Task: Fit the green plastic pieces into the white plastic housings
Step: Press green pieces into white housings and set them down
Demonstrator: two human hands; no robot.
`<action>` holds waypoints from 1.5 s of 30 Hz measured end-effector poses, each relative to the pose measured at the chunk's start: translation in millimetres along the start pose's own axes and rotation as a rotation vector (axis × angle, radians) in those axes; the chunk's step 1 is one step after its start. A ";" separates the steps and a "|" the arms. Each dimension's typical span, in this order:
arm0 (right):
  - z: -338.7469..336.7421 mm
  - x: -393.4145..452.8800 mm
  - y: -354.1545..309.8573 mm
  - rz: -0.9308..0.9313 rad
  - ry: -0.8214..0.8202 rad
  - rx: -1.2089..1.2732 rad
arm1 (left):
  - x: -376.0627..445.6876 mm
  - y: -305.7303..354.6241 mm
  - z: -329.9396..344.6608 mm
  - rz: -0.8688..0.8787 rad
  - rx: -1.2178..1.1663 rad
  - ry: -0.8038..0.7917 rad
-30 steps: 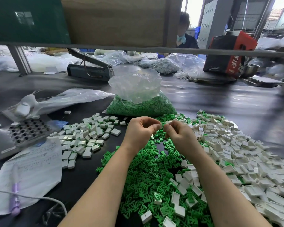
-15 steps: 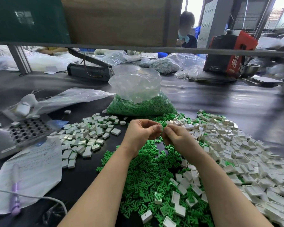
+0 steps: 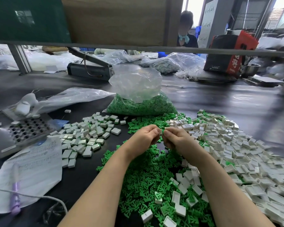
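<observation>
Two bare forearms reaching up from the lower frame, left hand (image 3: 143, 138) and right hand (image 3: 175, 140) meeting at centre, fingertips curled, pinched together, thumbs nearly touching

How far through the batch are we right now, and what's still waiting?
Done: a small group of closed white housings lies apart on the left. In hand: the left hand and right hand pinch one small piece between the fingertips. Left: a big heap of open housings, loose green pieces, and an unemptied bag of green pieces.
</observation>
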State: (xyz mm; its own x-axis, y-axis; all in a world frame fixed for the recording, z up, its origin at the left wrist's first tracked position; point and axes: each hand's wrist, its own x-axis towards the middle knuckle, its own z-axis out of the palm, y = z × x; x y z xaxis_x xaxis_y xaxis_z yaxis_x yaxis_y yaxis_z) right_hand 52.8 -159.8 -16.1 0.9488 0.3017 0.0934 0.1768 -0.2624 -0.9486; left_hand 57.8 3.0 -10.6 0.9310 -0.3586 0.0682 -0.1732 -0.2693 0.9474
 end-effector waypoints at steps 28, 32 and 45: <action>-10.1 -6.4 0.6 -0.082 -0.107 -0.290 | -7.1 -1.1 -8.2 0.033 0.120 -0.177; -10.4 -6.8 1.0 -0.080 -0.111 -0.292 | -6.7 -1.2 -9.9 0.033 0.145 -0.192; -7.8 -4.8 -3.4 -0.092 -0.085 -0.344 | -4.7 1.9 -15.2 0.001 0.145 -0.146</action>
State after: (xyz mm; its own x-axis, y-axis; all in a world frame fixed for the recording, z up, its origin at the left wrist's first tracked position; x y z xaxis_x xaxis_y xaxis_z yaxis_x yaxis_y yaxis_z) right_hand 49.7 -167.5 -11.0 0.9021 0.4099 0.1348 0.3522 -0.5190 -0.7789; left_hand 58.0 17.7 -4.3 0.8760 -0.4821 0.0129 -0.2284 -0.3912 0.8915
